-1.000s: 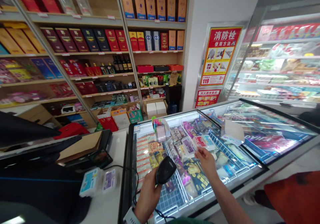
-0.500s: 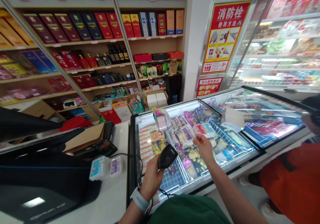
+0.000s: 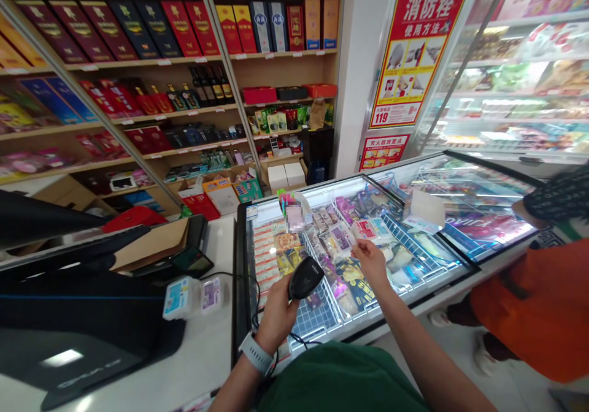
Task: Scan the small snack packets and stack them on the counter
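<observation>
My left hand is wrapped round a black barcode scanner, whose head points over the glass-topped freezer. A dark cable trails from the scanner past my wrist. My right hand has its fingers pinched at the near right edge of a clear plastic box with a purple label. Just behind those fingertips lie a box with a red label and one with a blue label. On the counter to the left stand a blue-labelled box and another purple-labelled box.
A black checkout machine occupies the left counter. An open cardboard piece rests on the freezer glass. At the right stands a person in orange, one arm toward the freezer. Shelves of boxed goods line the back.
The view has tilted slightly downward. My hands keep nearly the same positions, the scanner still in the left. At right, the person's arm and patterned dark sleeve have come further into view.
</observation>
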The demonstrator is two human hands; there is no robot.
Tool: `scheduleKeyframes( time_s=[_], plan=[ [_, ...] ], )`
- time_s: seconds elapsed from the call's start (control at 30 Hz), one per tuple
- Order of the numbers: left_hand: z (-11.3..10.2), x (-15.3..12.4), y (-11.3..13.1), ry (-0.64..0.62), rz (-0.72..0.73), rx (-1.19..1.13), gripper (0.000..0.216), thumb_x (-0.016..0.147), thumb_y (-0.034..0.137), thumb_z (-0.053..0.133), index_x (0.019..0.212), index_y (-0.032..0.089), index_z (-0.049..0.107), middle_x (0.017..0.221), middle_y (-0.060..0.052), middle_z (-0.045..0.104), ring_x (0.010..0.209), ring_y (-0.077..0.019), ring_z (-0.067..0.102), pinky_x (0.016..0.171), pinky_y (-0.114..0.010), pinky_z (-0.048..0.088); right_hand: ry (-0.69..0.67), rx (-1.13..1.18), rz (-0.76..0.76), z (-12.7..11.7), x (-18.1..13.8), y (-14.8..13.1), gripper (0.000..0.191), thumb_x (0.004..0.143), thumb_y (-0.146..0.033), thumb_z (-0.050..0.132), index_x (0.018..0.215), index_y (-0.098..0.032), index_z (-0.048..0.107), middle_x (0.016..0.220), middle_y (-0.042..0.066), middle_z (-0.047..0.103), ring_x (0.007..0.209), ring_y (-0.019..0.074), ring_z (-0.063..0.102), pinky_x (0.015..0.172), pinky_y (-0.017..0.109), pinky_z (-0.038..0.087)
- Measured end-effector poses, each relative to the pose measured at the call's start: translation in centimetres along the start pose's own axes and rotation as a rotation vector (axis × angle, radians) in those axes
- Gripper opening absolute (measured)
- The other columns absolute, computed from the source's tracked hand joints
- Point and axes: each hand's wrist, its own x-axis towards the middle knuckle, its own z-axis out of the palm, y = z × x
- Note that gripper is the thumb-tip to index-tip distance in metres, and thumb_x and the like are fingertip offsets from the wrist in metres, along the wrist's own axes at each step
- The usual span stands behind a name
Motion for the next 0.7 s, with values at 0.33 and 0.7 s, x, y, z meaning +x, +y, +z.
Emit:
scheduleKeyframes(
  time_s=[0.33,0.7],
  plan=[
    [0.1,0.0,-0.3,-0.003,0.002,0.008,0.051,0.071,0.005,0.052,0.12,0.016,0.062,0.117,-0.011,0.071,0.11,-0.0279,0.065,0.099,-0.048,0.05,-0.012,-0.023,0.012,0.1,0.1,0.2,0.055,0.061,-0.061,0.077,0.094,-0.018,0.067,0.08,0.006,0.073,0.07,0.0227,0.07,0.074,0.041,0.06],
    [0.4,0.0,-1.1,0.012,0.001,-0.003,0.051,0.073,0.007,0.054,0.122,0.016,0.061,0.118,-0.011,0.071,0.111,-0.0281,0.064,0.101,-0.048,0.049,-0.016,0.012,0.021,0.3,0.0,0.1,0.051,0.062,-0.056,0.078,0.093,-0.018,0.067,0.077,0.005,0.072,0.068,0.0218,0.068,0.074,0.041,0.06]
  ],
)
